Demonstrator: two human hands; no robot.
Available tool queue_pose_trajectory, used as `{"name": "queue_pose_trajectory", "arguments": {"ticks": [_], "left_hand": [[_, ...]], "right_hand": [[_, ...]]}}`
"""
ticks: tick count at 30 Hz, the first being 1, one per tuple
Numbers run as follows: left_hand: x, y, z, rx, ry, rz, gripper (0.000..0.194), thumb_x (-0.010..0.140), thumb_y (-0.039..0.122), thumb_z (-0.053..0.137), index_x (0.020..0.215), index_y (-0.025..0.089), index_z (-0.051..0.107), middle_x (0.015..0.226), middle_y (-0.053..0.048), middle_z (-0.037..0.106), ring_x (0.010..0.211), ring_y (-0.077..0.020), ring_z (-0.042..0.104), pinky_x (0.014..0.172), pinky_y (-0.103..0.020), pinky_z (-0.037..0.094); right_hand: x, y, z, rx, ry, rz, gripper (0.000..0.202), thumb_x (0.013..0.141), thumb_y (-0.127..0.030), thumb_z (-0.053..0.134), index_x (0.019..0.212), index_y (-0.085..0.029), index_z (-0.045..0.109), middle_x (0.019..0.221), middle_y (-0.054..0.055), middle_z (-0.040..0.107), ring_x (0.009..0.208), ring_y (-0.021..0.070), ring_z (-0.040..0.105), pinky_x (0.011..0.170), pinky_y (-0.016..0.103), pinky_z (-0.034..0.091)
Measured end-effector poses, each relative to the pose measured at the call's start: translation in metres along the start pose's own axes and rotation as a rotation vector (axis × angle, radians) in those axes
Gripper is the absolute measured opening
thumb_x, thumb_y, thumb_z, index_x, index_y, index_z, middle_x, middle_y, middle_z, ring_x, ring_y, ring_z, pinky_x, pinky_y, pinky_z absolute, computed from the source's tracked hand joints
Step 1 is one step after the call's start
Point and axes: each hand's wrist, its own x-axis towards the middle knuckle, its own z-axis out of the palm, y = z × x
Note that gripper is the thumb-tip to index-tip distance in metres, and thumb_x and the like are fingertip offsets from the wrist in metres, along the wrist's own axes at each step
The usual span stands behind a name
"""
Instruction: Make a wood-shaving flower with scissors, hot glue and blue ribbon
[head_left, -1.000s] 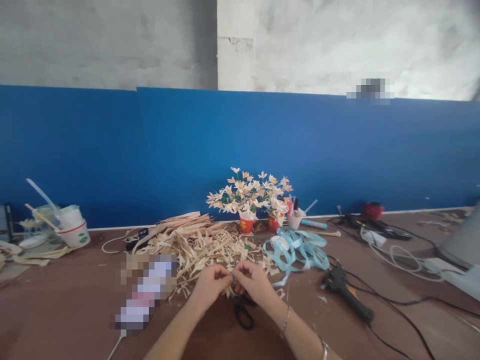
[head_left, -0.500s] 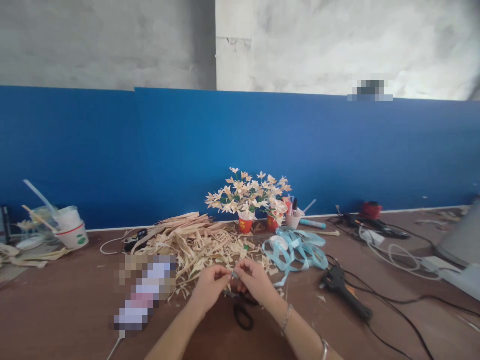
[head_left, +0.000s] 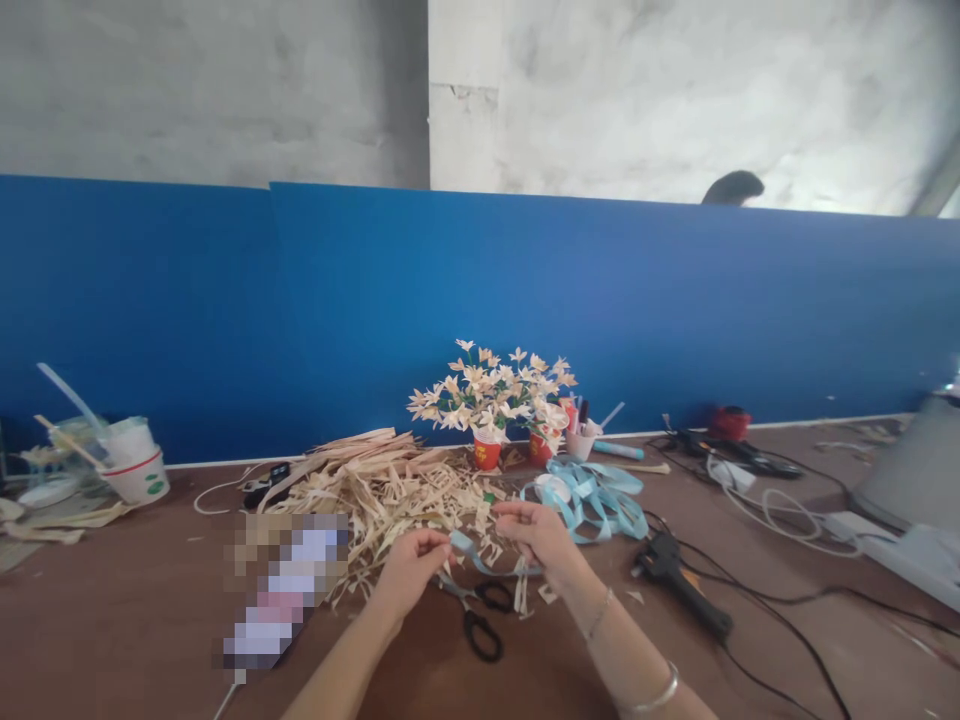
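Hands hold a short pale blue ribbon strip (head_left: 480, 558) above the brown table (head_left: 135, 600): left hand (head_left: 409, 565) pinches one end between fingertips, right hand (head_left: 541, 535) grips the other, fingers curled. Black-handled scissors (head_left: 480, 612) lie just below, beside pale dried leaf strips (head_left: 375, 485).

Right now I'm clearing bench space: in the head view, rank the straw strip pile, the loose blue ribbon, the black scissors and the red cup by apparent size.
1. straw strip pile
2. blue ribbon
3. black scissors, though nearer the camera, so unsure against the ribbon
4. red cup
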Motion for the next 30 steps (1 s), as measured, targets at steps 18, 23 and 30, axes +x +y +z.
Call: {"name": "queue_pose_trajectory", "arguments": {"ticks": [18,23,30], "left_hand": [[0.001,-0.006,0.000,0.052,-0.049,-0.004,0.030,0.061,0.044,0.058,0.070,0.016,0.065,0.067,-0.003,0.069,0.065,-0.0190,0.060,0.065,-0.029,0.044],[-0.003,0.002,0.001,0.046,-0.071,0.021,0.030,0.060,0.045,0.058,0.066,0.016,0.064,0.065,-0.003,0.068,0.065,-0.0188,0.059,0.064,-0.028,0.043],[-0.002,0.001,-0.001,0.058,-0.068,0.004,0.033,0.060,0.047,0.059,0.068,0.016,0.065,0.067,-0.003,0.068,0.068,-0.0200,0.060,0.067,-0.029,0.043]], "right_hand": [[-0.064,0.000,-0.109,-1.006,0.662,-0.123,0.026,0.080,-0.031,0.041,0.097,-0.020,0.057,0.076,0.003,0.063,0.073,0.0188,0.060,0.060,0.025,0.041],[-0.080,0.015,-0.143,-1.491,0.725,0.233,0.026,0.067,-0.014,0.049,0.093,-0.010,0.053,0.093,0.015,0.058,0.091,0.0291,0.058,0.069,0.032,0.041],[-0.074,0.021,-0.165,-1.564,0.759,0.340,0.021,0.073,-0.016,0.049,0.093,-0.008,0.051,0.092,0.017,0.056,0.093,0.0302,0.058,0.073,0.037,0.041]]}}
